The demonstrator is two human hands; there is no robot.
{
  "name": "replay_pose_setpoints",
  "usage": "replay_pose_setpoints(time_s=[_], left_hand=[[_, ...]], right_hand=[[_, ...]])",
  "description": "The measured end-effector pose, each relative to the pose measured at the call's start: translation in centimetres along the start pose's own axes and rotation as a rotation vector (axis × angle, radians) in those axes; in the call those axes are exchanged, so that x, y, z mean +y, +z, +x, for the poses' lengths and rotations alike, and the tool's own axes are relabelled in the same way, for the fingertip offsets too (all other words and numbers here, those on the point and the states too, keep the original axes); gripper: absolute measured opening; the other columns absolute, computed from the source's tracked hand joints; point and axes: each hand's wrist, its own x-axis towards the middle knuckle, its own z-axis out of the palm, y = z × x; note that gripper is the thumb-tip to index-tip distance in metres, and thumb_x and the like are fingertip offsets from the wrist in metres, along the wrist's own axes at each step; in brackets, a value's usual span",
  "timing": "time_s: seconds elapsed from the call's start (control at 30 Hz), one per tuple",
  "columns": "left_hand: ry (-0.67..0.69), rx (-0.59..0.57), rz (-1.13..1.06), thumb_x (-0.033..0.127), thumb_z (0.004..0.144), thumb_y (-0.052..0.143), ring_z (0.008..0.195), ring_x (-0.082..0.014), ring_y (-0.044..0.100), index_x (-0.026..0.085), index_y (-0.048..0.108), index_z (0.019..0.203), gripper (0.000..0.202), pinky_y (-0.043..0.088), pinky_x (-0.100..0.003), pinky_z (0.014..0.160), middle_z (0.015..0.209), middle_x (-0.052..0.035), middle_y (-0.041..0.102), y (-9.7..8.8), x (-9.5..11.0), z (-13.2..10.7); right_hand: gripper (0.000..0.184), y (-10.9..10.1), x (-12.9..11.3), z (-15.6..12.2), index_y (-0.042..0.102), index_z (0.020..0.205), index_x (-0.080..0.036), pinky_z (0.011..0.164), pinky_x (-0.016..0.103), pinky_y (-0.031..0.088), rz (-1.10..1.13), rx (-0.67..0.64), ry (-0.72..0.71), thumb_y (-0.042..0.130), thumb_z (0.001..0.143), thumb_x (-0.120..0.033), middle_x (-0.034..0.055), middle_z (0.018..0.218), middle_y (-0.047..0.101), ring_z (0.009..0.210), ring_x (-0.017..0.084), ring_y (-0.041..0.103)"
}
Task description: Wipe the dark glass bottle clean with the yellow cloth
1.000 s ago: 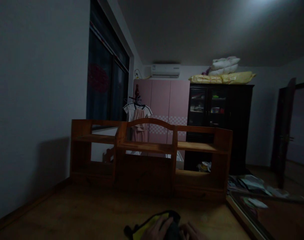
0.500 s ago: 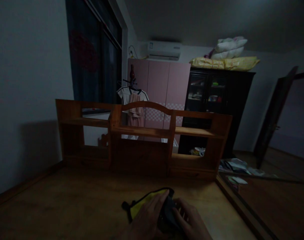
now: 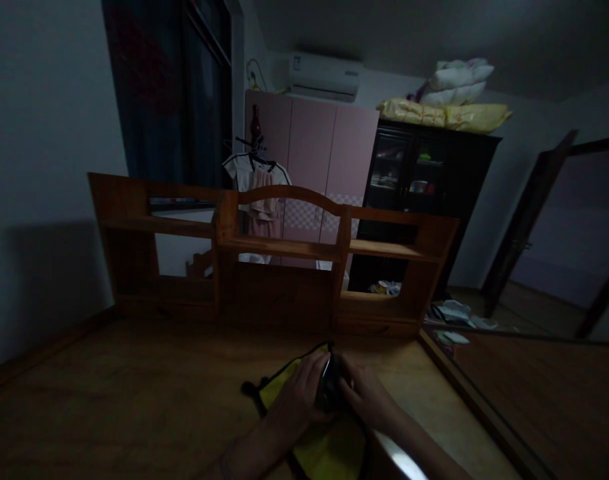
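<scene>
Apparently lengthwise away, dark object (image 3: 328, 385).

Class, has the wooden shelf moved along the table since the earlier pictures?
No. The wooden shelf keeps its place against the table: left end by the wall, right end at the table's right edge. The camera's view is what shifted.
</scene>
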Motion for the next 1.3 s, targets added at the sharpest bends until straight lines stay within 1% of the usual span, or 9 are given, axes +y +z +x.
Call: replay_pose_setpoints(time_s=[0.13,0.27,0.43,0.6,0.77,0.9,1.13,1.2,1.3], left_hand=[[-0.031,-0.017,0.007,0.019,0.074,0.075,0.132,-0.031,0.043,0.02,0.025,0.146,0.087,0.044,-0.05,0.106,0.141,-0.0156,0.044,-0.4,0.4,0.0],[-0.014,-0.031,0.021,0.019,0.076,0.072,0.132,-0.031,0.043,0.019,0.025,0.145,0.084,0.043,-0.05,0.107,0.141,-0.0157,0.043,-0.4,0.7,0.0],[-0.034,-0.005,0.021,0.033,0.068,0.078,0.127,-0.0338,0.048,0.015,0.03,0.139,0.088,0.048,-0.048,0.101,0.137,-0.0186,0.046,-0.4,0.6,0.0],[0.001,-0.025,0.037,0.041,0.065,0.08,0.126,-0.0335,0.049,0.015,0.03,0.139,0.093,0.047,-0.048,0.102,0.135,-0.0178,0.05,-0.5,0.6,0.1],[0.055,-0.071,0.068,0.044,0.071,0.078,0.127,-0.0318,0.05,0.018,0.024,0.147,0.097,0.045,-0.047,0.104,0.138,-0.0165,0.05,-0.8,1.0,0.1],[0.04,-0.101,0.086,0.042,0.069,0.08,0.124,-0.0309,0.051,0.021,0.02,0.15,0.103,0.044,-0.046,0.104,0.138,-0.0143,0.049,-1.0,1.4,0.1],[0.07,-0.083,0.114,0.038,0.076,0.074,0.122,-0.0303,0.051,0.023,0.024,0.149,0.09,0.045,-0.046,0.102,0.136,-0.014,0.049,-1.0,1.4,0.2],[0.101,-0.08,0.122,0.042,0.078,0.072,0.122,-0.0308,0.051,0.022,0.025,0.148,0.087,0.046,-0.046,0.101,0.135,-0.0148,0.049,-1.1,1.4,0.1],[0.161,-0.076,0.137,0.045,0.082,0.067,0.123,-0.0316,0.051,0.021,0.025,0.148,0.082,0.046,-0.048,0.1,0.134,-0.0161,0.048,-1.3,1.4,0.0]], right_hand=[[0.055,2.2,1.7,-0.4,0.03,0.148,-0.02,0.106,0.045,0.041,0.002,0.105,-0.036,0.041,0.095,-0.026,0.0136,0.142,0.052,0.127,0.027,0.052],[0.056,2.4,2.0,-1.1,0.024,0.15,-0.022,0.113,0.046,0.034,0.097,0.096,-0.09,0.037,0.096,-0.025,0.0109,0.15,0.041,0.137,0.025,0.041],[0.053,1.3,0.7,-1.2,0.029,0.148,-0.025,0.112,0.045,0.035,0.124,0.061,-0.1,0.041,0.097,-0.027,0.0093,0.147,0.046,0.134,0.024,0.045],[0.044,1.9,0.5,-0.5,0.039,0.141,-0.025,0.104,0.042,0.044,0.167,0.087,-0.06,0.041,0.098,-0.035,0.0094,0.135,0.058,0.121,0.024,0.057],[0.045,2.3,1.5,-0.2,0.035,0.143,-0.026,0.103,0.042,0.046,0.174,0.123,-0.126,0.039,0.098,-0.026,0.0102,0.136,0.057,0.121,0.023,0.057],[0.048,2.1,1.6,-0.4,0.034,0.144,-0.024,0.103,0.043,0.046,0.157,0.115,-0.16,0.042,0.096,-0.023,0.0122,0.137,0.056,0.122,0.025,0.057],[0.032,1.3,0.4,-0.4,0.057,0.123,-0.02,0.099,0.042,0.046,0.165,0.089,-0.115,0.049,0.092,-0.021,0.011,0.121,0.064,0.111,0.026,0.06],[0.033,1.2,0.4,-0.5,0.059,0.12,-0.02,0.098,0.042,0.046,0.208,0.074,-0.109,0.051,0.088,-0.019,0.0104,0.117,0.065,0.109,0.026,0.06],[0.044,1.2,0.5,-0.8,0.055,0.128,-0.02,0.102,0.045,0.044,0.322,0.044,-0.067,0.054,0.085,-0.019,0.0105,0.125,0.063,0.115,0.027,0.059]])
